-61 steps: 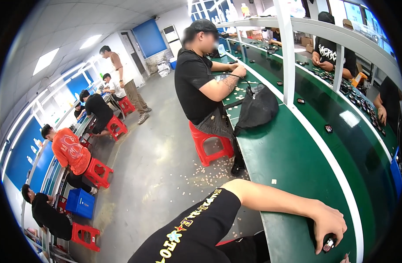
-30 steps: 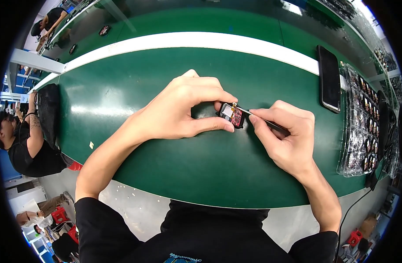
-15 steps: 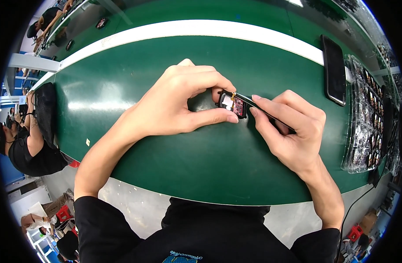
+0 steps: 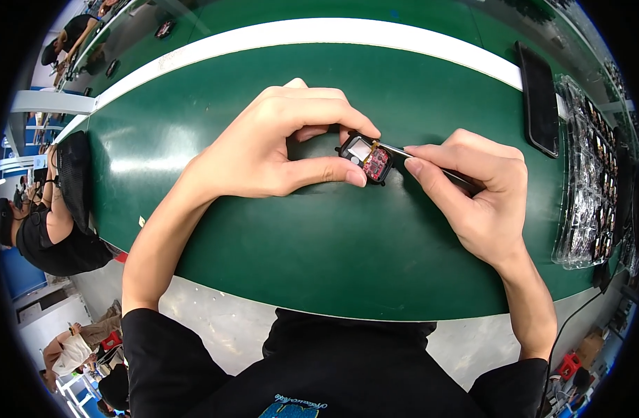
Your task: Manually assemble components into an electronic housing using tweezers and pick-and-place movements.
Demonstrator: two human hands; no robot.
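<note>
Between the thumb and fingers of my left hand (image 4: 277, 143) is an opened smartwatch case (image 4: 367, 159). It is small and black, and a silvery block, a round white part and a reddish circuit board show inside it. My right hand (image 4: 476, 184) is closed around tweezers (image 4: 399, 150), slim and metallic. Their tip reaches the upper edge of the case, near a yellowish strip and my left fingertips. Whether the tip grips anything there is too small to tell.
Both hands are above a green worktop (image 4: 319, 258) with a white strip (image 4: 319, 33) along its far side. A black phone (image 4: 539, 97) lies at the right, beside clear plastic trays (image 4: 587, 181) of small parts. Another person (image 4: 58, 233) sits at the left, near a black mesh chair back (image 4: 74, 181).
The smartwatch case has tilted, so its inside faces up more fully. The tweezers' tip has shifted slightly and lies flatter along the case's upper edge. The whole view has shifted a little.
</note>
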